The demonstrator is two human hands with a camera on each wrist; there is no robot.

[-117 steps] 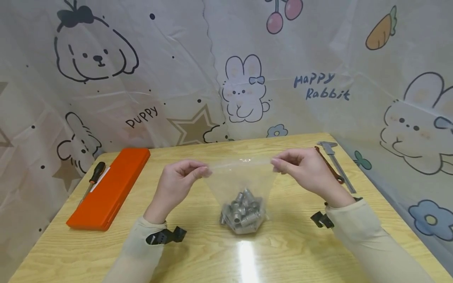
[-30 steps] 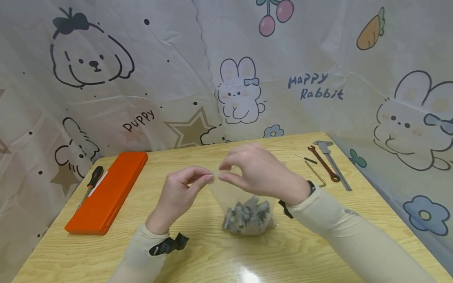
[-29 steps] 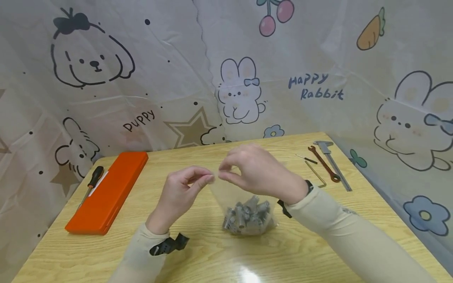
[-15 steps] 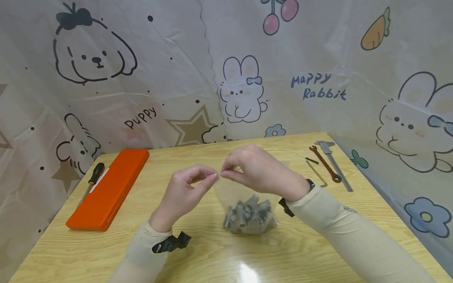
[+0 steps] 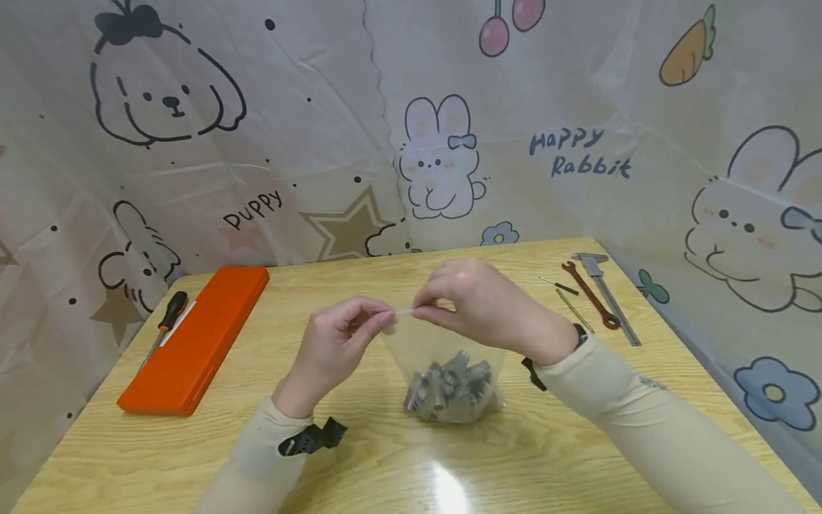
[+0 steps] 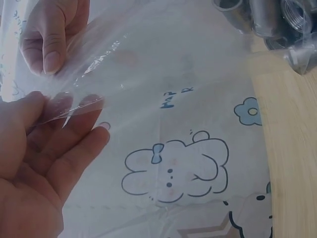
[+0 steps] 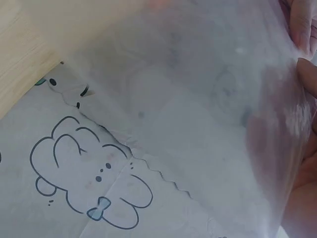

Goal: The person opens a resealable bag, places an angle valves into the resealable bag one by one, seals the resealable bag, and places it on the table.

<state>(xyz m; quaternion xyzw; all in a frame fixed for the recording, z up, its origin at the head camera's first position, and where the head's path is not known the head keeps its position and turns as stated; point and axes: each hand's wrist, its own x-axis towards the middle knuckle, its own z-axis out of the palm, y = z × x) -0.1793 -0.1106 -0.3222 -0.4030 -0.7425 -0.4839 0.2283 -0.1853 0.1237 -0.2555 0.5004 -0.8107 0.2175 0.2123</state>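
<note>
A clear plastic bag (image 5: 411, 346) stands upright on the table with its lower part full of grey metal sleeves (image 5: 449, 391). In the left wrist view, one sleeve (image 6: 297, 15) shows an inside thread. My left hand (image 5: 334, 350) pinches the bag's top left corner between thumb and fingers. Close beside it, my right hand (image 5: 488, 307) pinches the top edge, and a short strip of that edge shows between the two hands. The right hand covers the rest of the bag's top in the head view. In the right wrist view the clear film (image 7: 188, 114) fills much of the picture.
An orange case (image 5: 199, 343) lies at the left, a screwdriver (image 5: 170, 314) on it. At the right lie a rust-brown wrench (image 5: 591, 296), a caliper (image 5: 606, 296), a small screwdriver (image 5: 560, 286) and a brass-coloured rod (image 5: 574, 309). A printed curtain (image 5: 308, 143) hangs behind the table.
Since the oldest frame my right hand has moved from the bag's right corner to near its left corner. In the last half second it has shifted slightly right, away from the left hand.
</note>
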